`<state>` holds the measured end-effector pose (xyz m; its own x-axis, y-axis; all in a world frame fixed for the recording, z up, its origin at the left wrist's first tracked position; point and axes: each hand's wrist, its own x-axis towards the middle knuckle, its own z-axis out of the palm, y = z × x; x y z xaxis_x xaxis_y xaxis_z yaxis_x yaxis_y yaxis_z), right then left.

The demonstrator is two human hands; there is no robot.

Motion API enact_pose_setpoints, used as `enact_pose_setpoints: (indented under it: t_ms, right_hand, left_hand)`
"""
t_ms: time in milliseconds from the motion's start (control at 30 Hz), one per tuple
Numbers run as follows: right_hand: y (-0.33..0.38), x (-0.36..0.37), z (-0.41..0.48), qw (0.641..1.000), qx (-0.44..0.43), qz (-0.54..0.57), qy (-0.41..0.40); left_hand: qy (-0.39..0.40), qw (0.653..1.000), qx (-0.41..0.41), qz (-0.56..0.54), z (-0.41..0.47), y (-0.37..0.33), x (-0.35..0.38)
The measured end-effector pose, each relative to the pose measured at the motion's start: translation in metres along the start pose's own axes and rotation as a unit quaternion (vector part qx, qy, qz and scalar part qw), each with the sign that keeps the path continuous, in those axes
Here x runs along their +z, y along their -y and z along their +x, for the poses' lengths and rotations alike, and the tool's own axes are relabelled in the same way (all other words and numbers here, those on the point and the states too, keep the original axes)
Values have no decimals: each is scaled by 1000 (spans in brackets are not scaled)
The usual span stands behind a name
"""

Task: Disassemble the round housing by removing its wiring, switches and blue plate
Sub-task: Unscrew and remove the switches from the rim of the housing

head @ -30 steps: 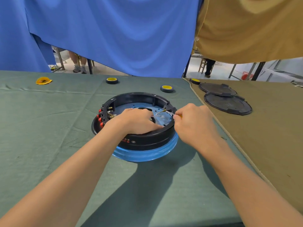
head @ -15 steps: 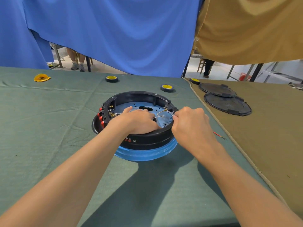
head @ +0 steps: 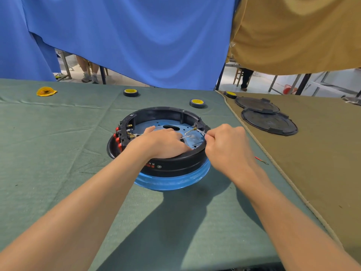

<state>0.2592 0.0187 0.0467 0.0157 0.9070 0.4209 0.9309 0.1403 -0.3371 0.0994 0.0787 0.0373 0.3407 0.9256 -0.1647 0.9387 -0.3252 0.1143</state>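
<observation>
The round black housing sits mid-table on a blue-wrapped base. Inside it lies the blue plate. Red switches with brass terminals line its left wall. My left hand rests inside the housing, pressing down on the plate and near rim. My right hand is fisted at the right rim, pinching a thin white wire that runs from a connector on the right wall toward my left fingers.
Two yellow-and-black tape rolls lie behind the housing, a third at the seam. Two black round covers sit on the tan cloth to the right. A red wire piece lies right of my hand. A yellow scrap is far left.
My right hand has shifted slightly right and back along the rim, drawing the white wire tauter from the connector. My left hand stays pressed in the housing.
</observation>
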Motion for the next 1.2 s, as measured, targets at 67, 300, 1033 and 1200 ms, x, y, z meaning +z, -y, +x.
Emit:
enact_pose_setpoints:
  t_ms: [67, 300, 1033, 1200]
  right_hand:
    - [2, 1, 0, 1000, -7, -3, -7]
    - [-1, -9, 6, 999, -11, 40, 7]
    - [2, 6, -3, 999, -38, -22, -21]
    - [-1, 7, 0, 999, -33, 2, -13]
  left_hand:
    - [0, 1000, 2, 4, -1, -1, 0]
    - [3, 1000, 6, 5, -2, -1, -2]
    - [-109, 988, 83, -69, 12, -1, -21]
    - [-96, 988, 97, -68, 25, -2, -4]
